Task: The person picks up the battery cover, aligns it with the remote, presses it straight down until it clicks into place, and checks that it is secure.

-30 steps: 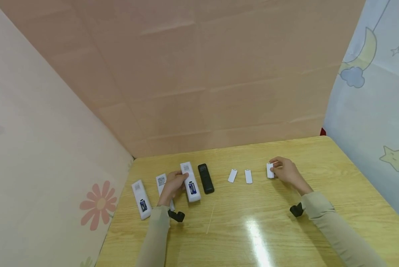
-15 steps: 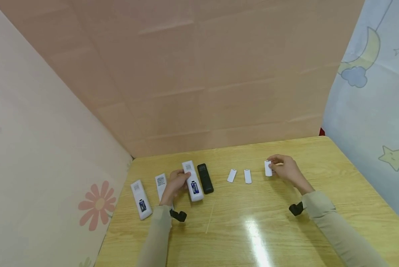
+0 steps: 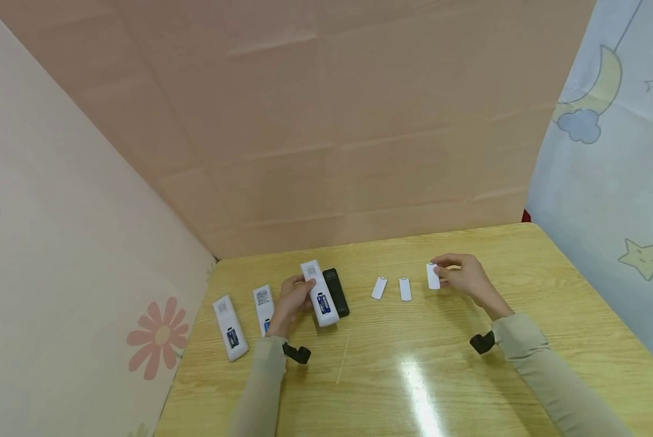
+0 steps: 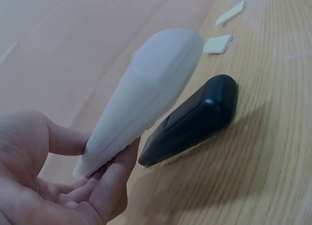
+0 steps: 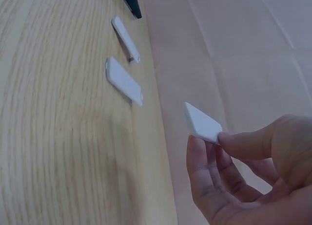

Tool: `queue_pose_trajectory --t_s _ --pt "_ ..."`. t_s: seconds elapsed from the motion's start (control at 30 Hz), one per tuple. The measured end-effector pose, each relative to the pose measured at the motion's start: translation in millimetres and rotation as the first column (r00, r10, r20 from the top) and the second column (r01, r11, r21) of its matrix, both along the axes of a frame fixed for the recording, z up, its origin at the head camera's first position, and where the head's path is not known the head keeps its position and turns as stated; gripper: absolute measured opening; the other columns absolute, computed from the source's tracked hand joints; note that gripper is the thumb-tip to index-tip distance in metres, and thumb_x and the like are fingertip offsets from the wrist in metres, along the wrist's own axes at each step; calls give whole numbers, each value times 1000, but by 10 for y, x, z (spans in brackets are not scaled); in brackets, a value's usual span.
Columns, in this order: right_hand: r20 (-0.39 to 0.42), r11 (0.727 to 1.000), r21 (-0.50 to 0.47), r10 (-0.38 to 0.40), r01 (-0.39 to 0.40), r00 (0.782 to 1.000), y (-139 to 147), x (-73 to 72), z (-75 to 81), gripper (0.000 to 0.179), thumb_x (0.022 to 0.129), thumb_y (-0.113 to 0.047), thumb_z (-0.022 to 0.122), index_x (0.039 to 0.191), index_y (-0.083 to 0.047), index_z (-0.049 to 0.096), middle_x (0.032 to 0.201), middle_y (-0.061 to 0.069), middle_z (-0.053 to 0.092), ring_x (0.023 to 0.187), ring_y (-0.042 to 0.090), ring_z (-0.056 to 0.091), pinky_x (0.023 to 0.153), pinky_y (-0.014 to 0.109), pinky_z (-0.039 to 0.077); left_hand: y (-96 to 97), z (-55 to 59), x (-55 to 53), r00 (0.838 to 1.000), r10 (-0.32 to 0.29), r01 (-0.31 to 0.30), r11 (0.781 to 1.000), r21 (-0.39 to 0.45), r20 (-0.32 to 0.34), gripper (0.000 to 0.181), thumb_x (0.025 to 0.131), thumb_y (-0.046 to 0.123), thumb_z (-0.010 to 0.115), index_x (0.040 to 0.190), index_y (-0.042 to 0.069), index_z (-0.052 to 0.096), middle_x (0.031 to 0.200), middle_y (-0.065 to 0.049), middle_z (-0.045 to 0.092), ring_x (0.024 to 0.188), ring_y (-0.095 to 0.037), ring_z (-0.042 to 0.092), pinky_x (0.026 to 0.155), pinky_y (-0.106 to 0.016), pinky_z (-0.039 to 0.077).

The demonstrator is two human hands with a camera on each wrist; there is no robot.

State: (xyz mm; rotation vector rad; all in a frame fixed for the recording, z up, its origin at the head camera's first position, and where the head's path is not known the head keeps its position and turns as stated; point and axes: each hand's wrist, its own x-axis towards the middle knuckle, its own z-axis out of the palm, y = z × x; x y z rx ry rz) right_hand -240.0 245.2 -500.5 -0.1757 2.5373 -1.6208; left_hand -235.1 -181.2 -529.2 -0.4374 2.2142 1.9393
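The left hand (image 3: 294, 297), left of the lower centre of the head view, grips a white remote (image 3: 314, 285) with its back turned up, thumb laid over the back; a compartment near the remote's lower end bares blue batteries (image 3: 323, 303). In the head view this remote overlaps the left edge of a black remote (image 3: 335, 292); in the left wrist view it is raised off the table (image 3: 375, 376), tilted, its narrow end between thumb and fingers, while the black remote lies on the wood at the centre right.

The right hand (image 3: 467, 278), right of centre in the head view, pinches a small white cover (image 3: 433, 276) by its edge between thumb and fingertips, raised off the table; 2 similar covers, the left cover (image 3: 379, 287) slanted and the right cover (image 3: 405, 289) nearly straight, lie apart between the hands.

At the lower left, 2 more white remotes lie: the outer remote (image 3: 230, 328) shows dark batteries, and the inner remote (image 3: 263, 308) is partly hidden by the left hand and wrist; a pinkish-brown sheet (image 3: 326, 152) fills the upper centre.
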Motion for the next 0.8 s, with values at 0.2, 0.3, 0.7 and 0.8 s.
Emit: queue_pose_trajectory --t_s 0.2,0.3,0.7,0.8 --pt "6 1000 -13 9 -8 1000 -55 15 69 37 110 -13 62 139 9 64 134 34 63 107 33 74 85 44 66 18 36 2 1000 -2 2 1000 5 13 58 108 27 66 155 -1 48 126 -20 72 90 -17 69 72 -29 57" --pt "4 1000 -23 20 -20 1000 -78 8 89 37 109 -13 64 139 9 64 134 33 64 109 34 74 85 43 66 23 42 -3 1000 -4 4 1000 3 13 58 108 28 66 155 -1 48 123 -19 72 90 -17 68 72 -30 57" --pt "-21 998 -53 41 -42 999 -216 16 232 35 108 -11 66 137 7 66 133 31 67 107 29 76 84 40 66 103 27 -42 1000 16 -15 999 46 -15 60 107 31 68 154 -2 50 119 -16 74 90 -17 69 73 -30 57" --pt "-15 997 -63 48 -49 999 -254 25 247 34 107 -9 66 137 8 66 132 31 67 104 26 75 83 39 67 125 11 -46 1000 13 -12 998 56 -19 61 106 30 69 152 -4 51 119 -17 74 91 -18 70 73 -29 60"
